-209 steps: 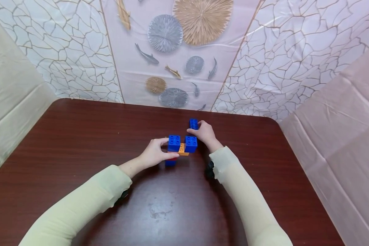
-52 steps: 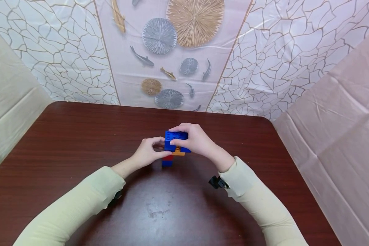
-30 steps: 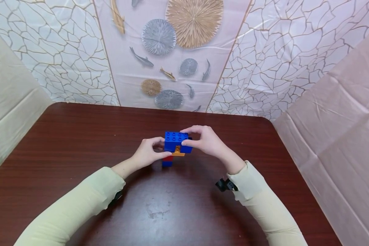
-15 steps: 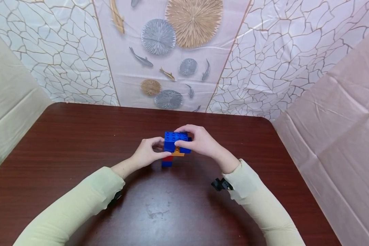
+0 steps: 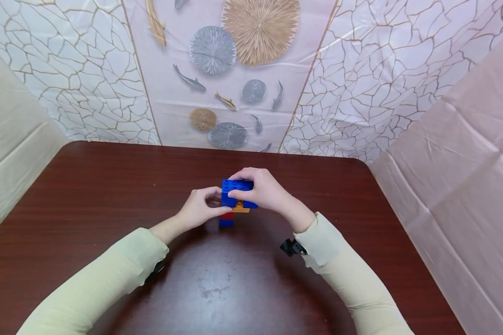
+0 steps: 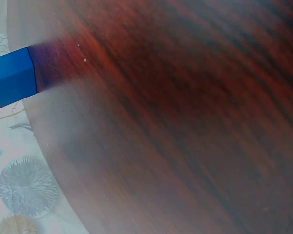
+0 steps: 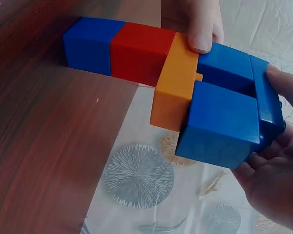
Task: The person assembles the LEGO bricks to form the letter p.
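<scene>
A stack of toy building bricks stands on the table. Its bottom brick is blue (image 7: 88, 46), then comes a red brick (image 7: 141, 52), then an orange brick (image 7: 173, 83) that juts out to the right. Two blue bricks, a left one (image 7: 224, 63) and a right one (image 7: 222, 122), sit side by side on the orange one. A long blue brick (image 5: 225, 186) spans both across the top. My left hand (image 5: 197, 209) grips the stack from the left, thumb at the orange and left blue bricks. My right hand (image 5: 270, 188) pinches the long brick between thumb and fingers.
The dark red-brown table (image 5: 121, 186) extends around the stack, with patterned sheeting (image 5: 253, 135) behind its far edge. Pale fabric walls rise at left and right. A black wrist device (image 5: 293, 247) hangs under the right sleeve.
Seven seconds ago my right hand was at the long blue brick on the table behind; now that brick lies atop the stack. Lately my right hand slid right, then back left along it.
</scene>
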Tool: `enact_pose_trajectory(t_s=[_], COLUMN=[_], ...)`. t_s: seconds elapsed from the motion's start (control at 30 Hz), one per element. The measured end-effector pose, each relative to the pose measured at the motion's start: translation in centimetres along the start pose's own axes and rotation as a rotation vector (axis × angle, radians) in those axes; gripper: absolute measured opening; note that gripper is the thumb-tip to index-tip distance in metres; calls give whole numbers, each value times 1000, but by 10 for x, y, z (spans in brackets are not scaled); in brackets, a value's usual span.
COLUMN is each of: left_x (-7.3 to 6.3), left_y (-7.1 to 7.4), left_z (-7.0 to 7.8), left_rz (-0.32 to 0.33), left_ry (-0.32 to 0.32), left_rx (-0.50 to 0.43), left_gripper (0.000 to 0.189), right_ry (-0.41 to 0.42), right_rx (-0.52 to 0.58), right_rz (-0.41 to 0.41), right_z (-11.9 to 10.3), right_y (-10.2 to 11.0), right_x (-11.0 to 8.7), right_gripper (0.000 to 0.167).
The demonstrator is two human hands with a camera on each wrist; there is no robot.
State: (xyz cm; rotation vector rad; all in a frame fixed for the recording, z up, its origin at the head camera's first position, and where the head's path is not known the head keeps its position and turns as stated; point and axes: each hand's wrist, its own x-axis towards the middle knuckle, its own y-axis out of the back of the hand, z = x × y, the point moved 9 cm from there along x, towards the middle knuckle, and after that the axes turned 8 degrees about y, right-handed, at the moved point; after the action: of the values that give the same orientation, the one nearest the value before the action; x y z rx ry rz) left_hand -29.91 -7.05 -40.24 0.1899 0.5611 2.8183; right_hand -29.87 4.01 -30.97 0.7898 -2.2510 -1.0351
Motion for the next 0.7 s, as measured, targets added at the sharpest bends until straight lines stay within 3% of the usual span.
enact_pose_trajectory(t_s=[0.2,0.47,0.7], left_x=[0,1,-4], left_y=[-1,-3,-13], left_z=[0,1,-5], left_rz=[1,-37,-143], left_ry=[3,38,7], left_rx=[0,16,218], left_gripper=[34,35,38], right_ry=[-11,-76,-91], right_rx=[32,162,158], right_rz=[-10,-29,22], right_z=[4,26,32], right_y=[-1,4,11], right_x=[-2,-20,-29], right_gripper=[35,44,42])
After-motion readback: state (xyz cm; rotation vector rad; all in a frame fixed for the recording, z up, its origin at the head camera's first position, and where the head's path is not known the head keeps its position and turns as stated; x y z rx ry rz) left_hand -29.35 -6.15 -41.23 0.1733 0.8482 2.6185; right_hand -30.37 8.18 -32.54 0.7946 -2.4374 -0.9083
